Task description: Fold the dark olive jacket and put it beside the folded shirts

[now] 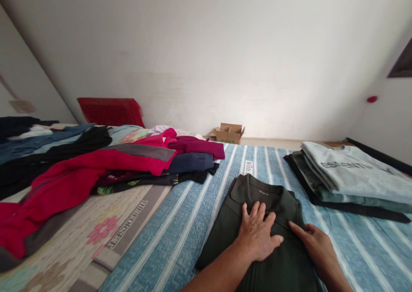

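Head view: left hand lies flat, palm down, fingers spread, on a folded dark olive shirt. Right hand rests just beside it, also flat on the cloth, index finger stretched toward the left thumb; neither hand grips anything.

Shirt is matte woven fabric, folded into a rough rectangle, collar end pointing away from the person toward the wall, long axis running near to far (slightly angled to the left at the near end). It sits on a blue-and-white striped bedsheet with a nubby weave, low centre of frame.

Right of it, apart: a stack of folded clothes, pale grey-green tee with printed lettering on top, dark layers underneath, squared edges.

Left, well apart: a loose heap of unfolded clothes, red fleece, maroon, navy, black, all rumpled. A floral mat with printed text lies under part of it.

Far side: red cushion against the plain white wall, small open cardboard box on the floor.
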Demonstrator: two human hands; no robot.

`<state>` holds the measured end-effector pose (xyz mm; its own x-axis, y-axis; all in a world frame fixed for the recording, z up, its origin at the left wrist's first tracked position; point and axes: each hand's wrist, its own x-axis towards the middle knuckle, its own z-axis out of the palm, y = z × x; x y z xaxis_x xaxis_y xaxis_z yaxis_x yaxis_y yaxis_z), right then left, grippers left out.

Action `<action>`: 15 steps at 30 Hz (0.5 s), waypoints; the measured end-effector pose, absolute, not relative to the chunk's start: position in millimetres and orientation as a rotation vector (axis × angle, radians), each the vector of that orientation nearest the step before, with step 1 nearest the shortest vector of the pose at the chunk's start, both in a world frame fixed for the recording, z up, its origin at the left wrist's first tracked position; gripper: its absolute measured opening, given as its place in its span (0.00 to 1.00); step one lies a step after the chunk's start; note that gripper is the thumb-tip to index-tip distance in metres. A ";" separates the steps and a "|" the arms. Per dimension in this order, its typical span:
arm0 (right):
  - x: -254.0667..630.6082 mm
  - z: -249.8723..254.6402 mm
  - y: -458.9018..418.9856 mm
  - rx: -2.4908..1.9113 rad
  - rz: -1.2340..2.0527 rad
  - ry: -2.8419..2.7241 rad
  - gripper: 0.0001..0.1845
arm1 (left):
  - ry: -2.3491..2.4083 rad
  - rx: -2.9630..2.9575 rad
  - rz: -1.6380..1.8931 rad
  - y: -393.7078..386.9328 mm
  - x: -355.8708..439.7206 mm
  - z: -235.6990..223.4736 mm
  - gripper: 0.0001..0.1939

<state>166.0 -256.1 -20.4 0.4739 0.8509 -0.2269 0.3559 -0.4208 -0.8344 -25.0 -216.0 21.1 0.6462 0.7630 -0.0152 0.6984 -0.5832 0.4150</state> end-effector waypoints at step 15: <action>168.9 -29.1 -254.5 -2.004 0.842 -1.000 0.28 | 1.138 2.483 0.274 -216.0 -27.3 18.7 0.35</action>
